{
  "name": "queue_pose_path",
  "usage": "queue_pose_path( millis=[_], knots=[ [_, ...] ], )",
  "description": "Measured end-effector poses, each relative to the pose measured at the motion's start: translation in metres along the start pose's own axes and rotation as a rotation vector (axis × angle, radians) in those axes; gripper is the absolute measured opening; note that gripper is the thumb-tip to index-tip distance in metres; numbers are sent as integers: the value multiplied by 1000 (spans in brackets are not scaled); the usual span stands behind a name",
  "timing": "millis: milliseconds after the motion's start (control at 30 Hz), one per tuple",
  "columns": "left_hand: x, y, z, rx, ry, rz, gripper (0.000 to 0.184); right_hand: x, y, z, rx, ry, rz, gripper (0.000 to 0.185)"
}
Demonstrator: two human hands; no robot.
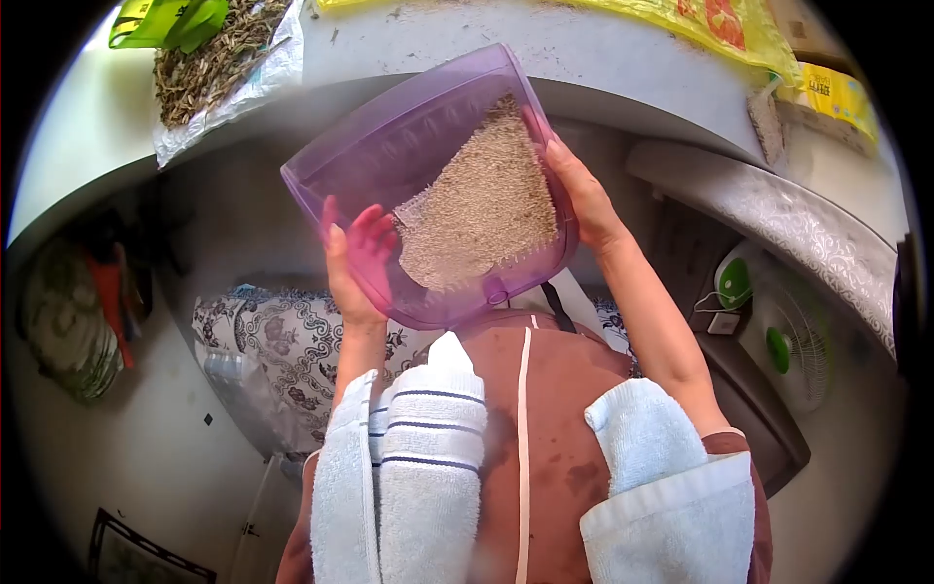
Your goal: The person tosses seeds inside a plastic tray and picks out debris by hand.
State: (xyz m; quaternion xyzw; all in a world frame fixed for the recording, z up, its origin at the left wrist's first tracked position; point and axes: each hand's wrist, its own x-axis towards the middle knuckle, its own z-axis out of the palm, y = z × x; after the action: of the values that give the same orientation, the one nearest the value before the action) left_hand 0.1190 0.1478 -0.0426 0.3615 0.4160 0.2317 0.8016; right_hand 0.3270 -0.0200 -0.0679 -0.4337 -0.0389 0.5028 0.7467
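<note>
A purple see-through plastic tray [375, 131], shaped like a wide scoop, is held in front of my body, tilted. Small beige grains [482, 200] lie in it, gathered toward its right and near side; their exact kind is too small to tell. My left hand [358, 258] grips the left near edge, its fingers showing pink through the plastic under the tray. On the other side, my right hand [582, 193] is closed on the right wall, with the thumb near the rim and the other fingers mostly hidden.
Beyond the tray is a pale tabletop [389, 39] with a curved edge. Dry brown plant pieces [209, 68] lie there on a white plastic sheet, left. A yellow plastic bag [700, 34] and a yellow pack [832, 102] are at right. A green-white fan [788, 341] stands below.
</note>
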Motion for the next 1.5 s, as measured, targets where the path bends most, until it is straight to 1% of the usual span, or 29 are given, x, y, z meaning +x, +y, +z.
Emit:
queue_pose_path(
  millis=[67, 100, 133, 200, 267, 333, 400, 433, 467, 533, 600, 633, 667, 733, 767, 800, 833, 933, 967, 1067, 1100, 1133, 1200, 1233, 1267, 1333, 1367, 1467, 1500],
  knots=[
    [1, -10, 11, -7, 8, 9, 57, 6, -2, -20, -216, 52, -9, 57],
    [7, -25, 21, 45, 8, 106, 57, 5, -9, -36, -4, -11, 79, 57],
    [0, -27, 37, 6, 21, 19, 56, 2, -19, -40, 143, -51, 115, 57],
    [-4, -30, 41, -27, 39, -27, 56, -1, -26, -36, 50, 7, 90, 56],
    [-8, -15, 17, 33, 74, -43, 55, 5, -3, -31, -109, 11, 85, 55],
    [-8, -2, 2, -16, 87, -44, 54, 11, 9, -18, -182, -6, 94, 54],
    [-1, -13, 13, 23, 87, 14, 54, 10, -4, -21, -59, 48, 142, 54],
    [-1, -19, 28, -26, 80, 13, 59, 10, -10, -32, 16, 29, 123, 52],
    [0, -22, 33, -40, 66, -3, 58, 7, -17, -40, 204, -2, 176, 52],
    [-4, -22, 43, -89, 52, -73, 57, 4, -23, -38, 91, 10, 135, 55],
    [-6, -12, 20, 9, 109, -88, 55, 10, -11, -28, -102, 17, 122, 55],
    [-6, -7, 11, 25, 128, -83, 55, 14, -1, -26, 20, -21, 162, 55],
    [-6, -4, 6, -15, 119, -78, 55, 18, 3, -23, 18, -59, 157, 54],
    [-5, -7, 23, 11, 139, -46, 56, 18, -10, -23, -14, 4, 169, 55],
    [-3, -15, 30, 4, 110, -34, 57, 18, -15, -33, 23, -22, 173, 55],
    [0, -20, 35, -8, 77, -23, 59, 17, -22, -33, 141, -26, 175, 55],
    [-1, -20, 39, -48, 81, -80, 59, 16, -27, -33, 117, -16, 161, 55],
    [-3, -9, 32, -6, 17, -122, 57, 22, -30, -34, -57, -21, 164, 54],
    [-2, -3, 27, -43, 26, -151, 57, 26, -30, -29, -72, -32, 183, 57],
    [-5, 1, 25, -71, 1, -76, 55, 35, -42, -23, -167, 131, 229, 60],
    [-7, 2, 31, -82, 7, -55, 54, 37, -50, -24, -155, -54, 83, 67],
    [-9, 4, 35, -109, 26, -45, 53, 36, -60, -23, -157, 16, 36, 72],
    [-12, 4, 46, -174, 60, -11, 51, 35, -56, -61, -199, 231, -155, 74],
    [-13, 2, 49, -199, 67, 8, 50, 23, -54, -55, -68, 305, -124, 75],
    [-13, 1, 55, -221, 62, 30, 50, 13, -44, -51, 94, 262, -89, 77],
    [-16, 0, 69, -263, 53, 59, 50, -8, -31, -22, 148, 201, -70, 76],
    [-19, -2, 75, -272, 44, 75, 50, -13, -28, -15, 186, 202, -73, 73],
    [-29, -7, 93, -290, 63, 134, 51, -18, -23, -12, 281, 203, -65, 64],
    [-34, -9, 98, -244, 58, 160, 48, -16, -24, -17, 290, 203, -56, 60]
  ],
)
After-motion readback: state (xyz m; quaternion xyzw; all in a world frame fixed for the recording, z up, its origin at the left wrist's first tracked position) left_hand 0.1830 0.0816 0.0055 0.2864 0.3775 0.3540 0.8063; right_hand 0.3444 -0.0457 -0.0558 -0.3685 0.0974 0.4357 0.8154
